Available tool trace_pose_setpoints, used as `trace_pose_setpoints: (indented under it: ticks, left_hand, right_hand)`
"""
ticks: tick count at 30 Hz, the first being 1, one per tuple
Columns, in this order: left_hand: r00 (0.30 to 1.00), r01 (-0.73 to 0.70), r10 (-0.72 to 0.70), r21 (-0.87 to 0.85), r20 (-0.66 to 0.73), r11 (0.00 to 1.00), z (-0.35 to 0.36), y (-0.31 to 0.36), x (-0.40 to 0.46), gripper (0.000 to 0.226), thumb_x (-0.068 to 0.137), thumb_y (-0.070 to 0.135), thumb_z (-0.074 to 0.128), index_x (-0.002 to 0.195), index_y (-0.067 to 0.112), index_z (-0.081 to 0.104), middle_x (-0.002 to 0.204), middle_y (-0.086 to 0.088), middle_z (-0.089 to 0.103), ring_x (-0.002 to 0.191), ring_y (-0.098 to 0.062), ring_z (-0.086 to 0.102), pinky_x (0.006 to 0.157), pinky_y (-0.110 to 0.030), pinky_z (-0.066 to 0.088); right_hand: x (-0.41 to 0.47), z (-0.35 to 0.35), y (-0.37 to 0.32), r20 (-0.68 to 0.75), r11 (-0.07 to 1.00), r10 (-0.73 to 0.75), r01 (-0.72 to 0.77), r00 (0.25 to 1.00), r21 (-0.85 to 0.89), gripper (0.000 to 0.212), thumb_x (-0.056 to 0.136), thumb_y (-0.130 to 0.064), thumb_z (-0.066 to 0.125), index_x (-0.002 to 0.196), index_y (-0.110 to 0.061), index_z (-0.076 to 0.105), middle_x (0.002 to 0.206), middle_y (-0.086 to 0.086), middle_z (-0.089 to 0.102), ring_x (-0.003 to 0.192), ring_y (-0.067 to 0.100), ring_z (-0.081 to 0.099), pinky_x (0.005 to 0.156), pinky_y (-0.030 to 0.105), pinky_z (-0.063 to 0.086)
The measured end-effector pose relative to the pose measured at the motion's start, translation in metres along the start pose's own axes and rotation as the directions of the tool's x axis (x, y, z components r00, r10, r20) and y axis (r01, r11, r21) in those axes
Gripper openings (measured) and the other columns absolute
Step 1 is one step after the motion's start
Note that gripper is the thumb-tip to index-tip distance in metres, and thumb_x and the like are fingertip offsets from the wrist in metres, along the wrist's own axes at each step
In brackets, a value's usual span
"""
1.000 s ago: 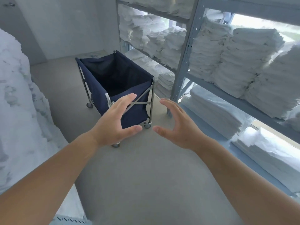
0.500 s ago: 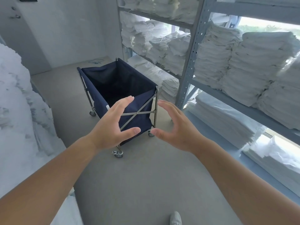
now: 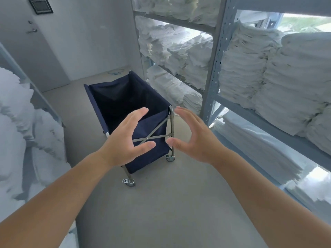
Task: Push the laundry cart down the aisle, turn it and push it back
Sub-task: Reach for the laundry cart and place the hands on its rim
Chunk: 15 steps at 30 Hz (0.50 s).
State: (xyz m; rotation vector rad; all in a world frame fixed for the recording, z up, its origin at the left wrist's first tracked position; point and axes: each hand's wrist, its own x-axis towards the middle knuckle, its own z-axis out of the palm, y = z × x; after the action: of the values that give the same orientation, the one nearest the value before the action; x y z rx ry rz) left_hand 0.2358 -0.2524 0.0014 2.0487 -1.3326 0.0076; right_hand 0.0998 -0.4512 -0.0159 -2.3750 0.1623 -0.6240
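Note:
A laundry cart (image 3: 125, 99) with a dark blue fabric bag, a metal frame and castor wheels stands in the aisle ahead of me, its bag empty. My left hand (image 3: 129, 138) hovers in front of the cart's near end, fingers spread and curved, holding nothing. My right hand (image 3: 193, 138) is stretched out beside the cart's near right corner post, also open and apart from the frame. Neither hand touches the cart.
Grey metal shelving (image 3: 213, 72) stacked with folded white linen lines the right side of the aisle. A tall heap of white laundry (image 3: 19, 133) fills the left. A wall with a door (image 3: 34, 51) closes the aisle's far end. Bare grey floor (image 3: 161, 203) lies between me and the cart.
The cart has come closer and sits larger in view as I moved forward. Both hands stay outstretched and open, now nearer the cart's near end.

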Motion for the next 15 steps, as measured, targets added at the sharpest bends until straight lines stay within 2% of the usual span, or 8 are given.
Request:
trace_pose_setpoints:
  ticks: [5, 9, 15]
  left_hand:
    - [1.0, 0.018, -0.018, -0.015, -0.02, 1.0, 0.019, 0.004, 0.037, 0.074, 0.076, 0.062, 0.054, 0.137, 0.053, 0.013, 0.15, 0.02, 0.023, 0.141, -0.008, 0.027, 0.111, -0.031, 0.026]
    - [0.998, 0.056, -0.055, 0.011, -0.035, 0.998, 0.024, -0.008, 0.062, 0.073, 0.076, 0.063, 0.054, 0.136, 0.058, 0.012, 0.148, 0.027, 0.021, 0.138, 0.003, 0.023, 0.109, -0.023, 0.023]
    - [0.993, 0.107, -0.106, 0.009, -0.061, 0.994, 0.029, -0.043, 0.097, 0.076, 0.077, 0.058, 0.057, 0.14, 0.049, 0.015, 0.15, 0.021, 0.024, 0.139, -0.002, 0.026, 0.11, -0.026, 0.025]
  right_hand:
    - [0.032, -0.016, 0.034, 0.013, 0.999, -0.024, 0.024, 1.0, 0.033, 0.082, 0.075, -0.078, 0.052, 0.143, -0.041, 0.026, 0.152, -0.022, 0.028, 0.138, -0.001, 0.026, 0.107, 0.039, 0.036]
    - [0.058, -0.018, 0.053, 0.022, 0.999, -0.044, 0.043, 0.999, 0.03, 0.083, 0.074, -0.082, 0.05, 0.143, -0.043, 0.024, 0.152, -0.022, 0.027, 0.138, 0.002, 0.027, 0.107, 0.043, 0.036]
    - [0.101, -0.006, 0.08, 0.077, 0.998, -0.045, 0.042, 0.996, 0.043, 0.082, 0.076, -0.078, 0.053, 0.143, -0.043, 0.024, 0.152, -0.022, 0.027, 0.139, 0.002, 0.026, 0.109, 0.042, 0.034]
